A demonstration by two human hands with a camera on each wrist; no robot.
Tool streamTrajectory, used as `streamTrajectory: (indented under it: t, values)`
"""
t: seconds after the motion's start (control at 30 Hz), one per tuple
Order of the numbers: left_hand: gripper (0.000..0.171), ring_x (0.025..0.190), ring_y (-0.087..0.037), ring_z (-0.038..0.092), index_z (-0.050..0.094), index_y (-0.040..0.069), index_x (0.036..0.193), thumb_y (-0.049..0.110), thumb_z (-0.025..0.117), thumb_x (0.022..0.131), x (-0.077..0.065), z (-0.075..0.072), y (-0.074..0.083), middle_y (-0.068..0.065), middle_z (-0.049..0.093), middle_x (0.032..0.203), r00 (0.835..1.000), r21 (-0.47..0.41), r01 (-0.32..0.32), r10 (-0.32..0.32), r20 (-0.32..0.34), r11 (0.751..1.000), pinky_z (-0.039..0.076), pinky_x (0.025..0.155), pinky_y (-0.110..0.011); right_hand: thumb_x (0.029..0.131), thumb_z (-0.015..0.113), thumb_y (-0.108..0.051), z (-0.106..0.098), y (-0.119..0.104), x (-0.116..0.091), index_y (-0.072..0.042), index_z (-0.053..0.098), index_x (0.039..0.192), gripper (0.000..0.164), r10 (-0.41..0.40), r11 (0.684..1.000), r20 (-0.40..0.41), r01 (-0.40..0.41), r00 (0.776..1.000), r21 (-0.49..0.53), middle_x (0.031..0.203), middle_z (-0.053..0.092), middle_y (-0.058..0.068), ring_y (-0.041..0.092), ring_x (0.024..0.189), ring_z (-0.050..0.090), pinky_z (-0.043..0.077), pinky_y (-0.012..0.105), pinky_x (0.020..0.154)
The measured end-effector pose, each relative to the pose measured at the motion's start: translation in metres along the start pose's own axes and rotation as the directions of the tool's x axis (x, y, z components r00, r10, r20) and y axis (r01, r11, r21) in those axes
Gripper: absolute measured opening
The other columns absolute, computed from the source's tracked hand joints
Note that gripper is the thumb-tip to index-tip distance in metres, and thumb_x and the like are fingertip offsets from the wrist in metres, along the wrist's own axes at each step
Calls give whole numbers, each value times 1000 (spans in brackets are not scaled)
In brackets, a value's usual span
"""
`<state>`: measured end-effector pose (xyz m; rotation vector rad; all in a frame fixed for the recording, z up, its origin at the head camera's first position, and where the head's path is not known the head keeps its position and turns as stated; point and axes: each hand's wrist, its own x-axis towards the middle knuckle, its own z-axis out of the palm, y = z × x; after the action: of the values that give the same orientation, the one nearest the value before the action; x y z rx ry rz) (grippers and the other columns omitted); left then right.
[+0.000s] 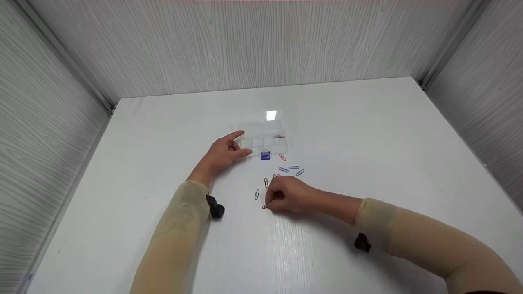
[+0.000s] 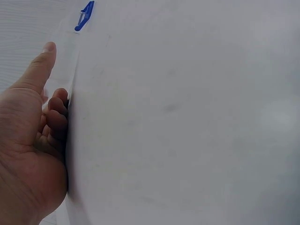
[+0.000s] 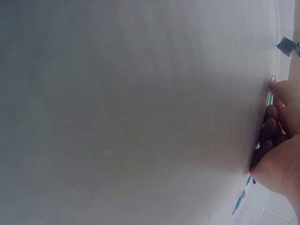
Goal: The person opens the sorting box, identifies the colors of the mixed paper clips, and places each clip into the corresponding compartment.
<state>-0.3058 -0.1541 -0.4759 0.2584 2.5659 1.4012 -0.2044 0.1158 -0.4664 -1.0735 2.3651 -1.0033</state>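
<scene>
A clear plastic compartment box (image 1: 258,128) lies on the table with its lid folded back and a blue latch (image 1: 265,155) at its front. My left hand (image 1: 224,153) holds the box at its left side, thumb at the front edge and index finger farther back. Between thumb and fingertip my right hand (image 1: 292,194) pinches a red paper clip (image 1: 264,207) close over the table. One red paper clip (image 1: 279,136) is inside the box, at the right. In the right wrist view the pinched clip (image 3: 273,78) pokes out past the fingertips.
Loose paper clips lie between the box and my right hand: a pink one (image 1: 282,157), several blue ones (image 1: 293,167), a dark red one (image 1: 266,182) and a green one (image 1: 257,194). White wood-grain panels (image 1: 261,45) border the table at the back and sides.
</scene>
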Motion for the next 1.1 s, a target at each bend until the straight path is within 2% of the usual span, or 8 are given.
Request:
streamTrajectory:
  t: [0.23,0.47,0.67,0.87,1.1]
  values:
    - [79,84,-18,52,47,22,162,40,83,94,0,1,-3,-3,61,95,1000,-13,7,-7,-7,1000,43,86,-34,94,80,-9,2,1,0,-18,80,88,11,-14,1000,-14,15,1000,12,83,68,-16,8,84,58,49,25,74]
    - [78,84,-18,51,47,21,162,39,83,95,-2,-2,-1,-3,59,95,1000,-21,7,-7,-9,1000,42,87,-34,96,81,-14,-1,-1,0,-20,79,97,6,48,998,-3,-48,999,33,88,69,-16,10,86,59,50,27,77]
    - [79,85,-18,51,47,21,162,40,83,95,-1,-3,-1,-3,59,96,1000,-24,2,-2,-8,1000,43,86,-34,96,82,-17,-9,-1,-4,-21,75,100,9,74,989,3,-73,997,129,91,68,-11,11,86,58,49,27,76]
    - [79,86,-19,52,47,24,162,43,82,94,0,-1,0,-3,59,96,1000,-3,1,-1,-16,1000,43,88,-35,97,78,-11,-21,2,-8,-16,74,102,8,57,981,-61,-44,997,189,88,65,-5,13,81,57,46,25,71]
    - [81,87,-20,55,45,26,163,46,82,93,0,0,0,-4,60,98,1000,3,28,-28,-3,1000,44,90,-35,97,74,-7,-51,4,-6,-13,73,105,10,92,982,-169,-60,981,182,94,66,-3,18,90,57,43,29,77]
